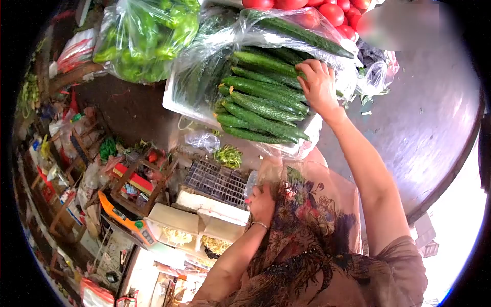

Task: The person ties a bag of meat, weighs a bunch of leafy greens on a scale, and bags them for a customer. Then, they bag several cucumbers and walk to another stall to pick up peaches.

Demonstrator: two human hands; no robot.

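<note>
Dark green cucumbers (261, 94) lie side by side in a white foam box (176, 105) lined with clear plastic (204, 46). At their right ends is my right hand (319, 89), its fingers curled over the end of one cucumber (266, 64) near the top of the pile. Another long cucumber (307, 36) rests on the plastic above. My left hand (263, 204) is low in front of my body, fingers bent inward. A bit of translucent material (251, 182) shows by its fingertips; what the hand holds, if anything, is hidden.
A clear bag of green peppers (148, 41) stands at the upper left, and red tomatoes (332, 14) lie at the top. Below the box are a dark plastic crate (217, 181) and an orange-edged scale (125, 217). A grey metal surface (419, 112) stretches to the right.
</note>
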